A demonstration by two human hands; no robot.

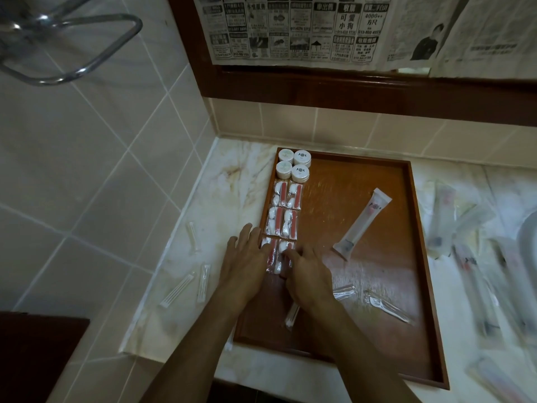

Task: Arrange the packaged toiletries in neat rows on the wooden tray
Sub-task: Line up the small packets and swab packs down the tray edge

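We press both hands, left hand (247, 257) flat and right hand (308, 274) curled on the nearest packet (273, 257), squaring it under 2 tidy rows at the wooden tray (418, 257)'s left edge; keep edges flush.

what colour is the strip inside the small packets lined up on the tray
Pinkish red beside white pieces, in each small packet on the wooden tray; the head view shows it.
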